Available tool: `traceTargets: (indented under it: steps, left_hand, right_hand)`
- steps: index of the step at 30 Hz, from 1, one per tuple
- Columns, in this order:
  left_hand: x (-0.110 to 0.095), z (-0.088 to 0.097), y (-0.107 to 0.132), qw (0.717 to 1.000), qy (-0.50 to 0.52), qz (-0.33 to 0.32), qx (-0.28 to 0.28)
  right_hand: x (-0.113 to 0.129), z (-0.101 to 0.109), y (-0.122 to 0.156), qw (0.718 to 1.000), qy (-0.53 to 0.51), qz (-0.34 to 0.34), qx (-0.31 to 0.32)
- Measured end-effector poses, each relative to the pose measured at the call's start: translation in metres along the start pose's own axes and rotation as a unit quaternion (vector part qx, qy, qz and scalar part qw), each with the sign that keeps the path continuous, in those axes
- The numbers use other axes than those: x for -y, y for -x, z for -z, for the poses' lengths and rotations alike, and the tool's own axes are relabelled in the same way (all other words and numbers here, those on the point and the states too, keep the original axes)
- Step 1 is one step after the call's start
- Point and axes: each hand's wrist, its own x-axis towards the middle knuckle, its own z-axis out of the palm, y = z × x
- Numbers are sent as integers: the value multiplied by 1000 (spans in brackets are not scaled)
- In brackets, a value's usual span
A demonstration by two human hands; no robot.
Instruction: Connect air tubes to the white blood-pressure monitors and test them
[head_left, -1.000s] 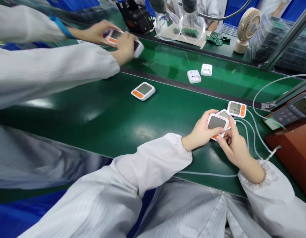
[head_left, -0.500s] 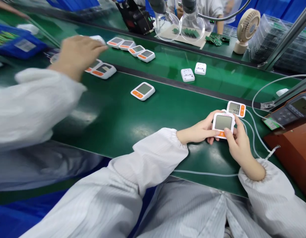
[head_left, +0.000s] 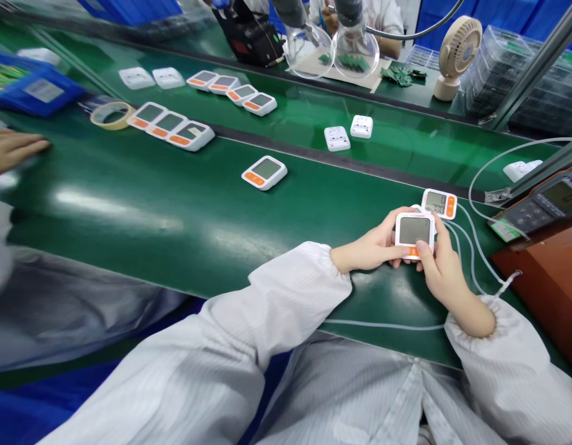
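Both my hands hold one blood pressure monitor, white with a grey screen and orange buttons. My left hand grips its left side, thumb on the orange button strip. On the right side is my right hand, its thumb pressing near the lower edge of the screen. The held screen shows no readable digits. Just behind it lies a second monitor with lit digits and a pale tube running from it. Another monitor rests alone on the green bench, screen up.
To the left stand a row of monitors, a tape roll and a blue bin. A co-worker's hand is at the far left. White housings lie on the belt. At right are a meter and a small fan.
The co-worker's hand has drawn back to the far left, uncovering the monitors and tape. Things on the belt have shifted left. My hands keep their hold, thumbs still on the monitor's front.
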Motion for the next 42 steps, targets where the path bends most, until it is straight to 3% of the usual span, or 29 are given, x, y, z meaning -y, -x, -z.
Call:
traceTargets:
  steps: [30,42]
  left_hand:
    - [2,-2,-1,1000,-5,0,-14]
    - [4,0,-1,1000,-7,-15,3]
  right_hand:
    - [3,4,-2,999,22,-19,13]
    - [0,5,-1,1000,29,3,6]
